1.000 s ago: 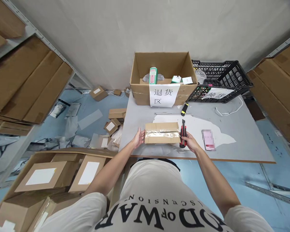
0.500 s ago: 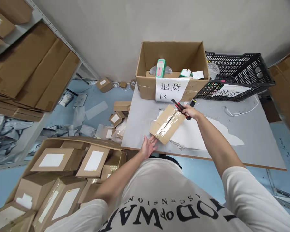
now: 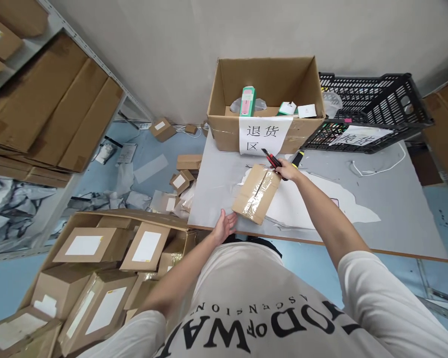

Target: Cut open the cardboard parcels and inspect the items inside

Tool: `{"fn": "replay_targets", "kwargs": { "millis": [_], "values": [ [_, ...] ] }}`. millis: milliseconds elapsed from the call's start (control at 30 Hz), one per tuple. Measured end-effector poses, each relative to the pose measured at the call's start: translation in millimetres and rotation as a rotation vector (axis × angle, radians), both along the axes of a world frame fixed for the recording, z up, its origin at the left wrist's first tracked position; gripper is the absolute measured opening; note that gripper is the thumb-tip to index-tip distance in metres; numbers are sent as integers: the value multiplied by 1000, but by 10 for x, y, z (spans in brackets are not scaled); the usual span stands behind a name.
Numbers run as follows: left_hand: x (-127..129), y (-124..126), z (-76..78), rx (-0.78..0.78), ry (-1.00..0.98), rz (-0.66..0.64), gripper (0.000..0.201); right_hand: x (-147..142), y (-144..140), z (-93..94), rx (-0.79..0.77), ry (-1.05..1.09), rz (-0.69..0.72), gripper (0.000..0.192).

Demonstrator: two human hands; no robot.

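The taped parcel [image 3: 256,194] lies slantwise on the table [image 3: 216,184], near its front edge. My right hand [image 3: 288,171] is closed around the red utility knife [image 3: 273,161] at the parcel's far end, blade on the tape seam. My left hand [image 3: 226,226], fingers spread open, braces the parcel's near end. If the knife slips along the slick tape, it could run toward my left hand, or cut too deep into the contents.

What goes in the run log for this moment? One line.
left hand: steadies taped parcel near end | right hand: holds box cutter at far end | table
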State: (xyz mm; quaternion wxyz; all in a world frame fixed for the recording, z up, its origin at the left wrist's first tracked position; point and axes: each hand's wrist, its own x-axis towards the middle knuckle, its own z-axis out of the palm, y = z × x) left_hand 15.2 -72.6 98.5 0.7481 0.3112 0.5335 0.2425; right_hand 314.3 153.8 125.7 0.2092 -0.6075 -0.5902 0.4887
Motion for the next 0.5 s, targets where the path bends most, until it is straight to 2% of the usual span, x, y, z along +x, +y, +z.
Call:
{"fn": "replay_targets", "kwargs": {
  "millis": [100,200,333,433,500],
  "values": [
    [-171,203,-25,-11,99,36,93,125,-141,44,103,127,-207,42],
    [-288,482,-1,43,108,71,90,237,-465,85,146,278,-428,41],
    [-290,874,79,114,46,42,89,226,-1122,17,19,506,-606,29],
    [-195,1087,122,106,-10,-15,91,59,-1573,-101,-92,640,-690,26],
    [-117,1165,132,83,-43,-61,92,-98,-1772,-166,-157,747,-711,23]
  ]
}}
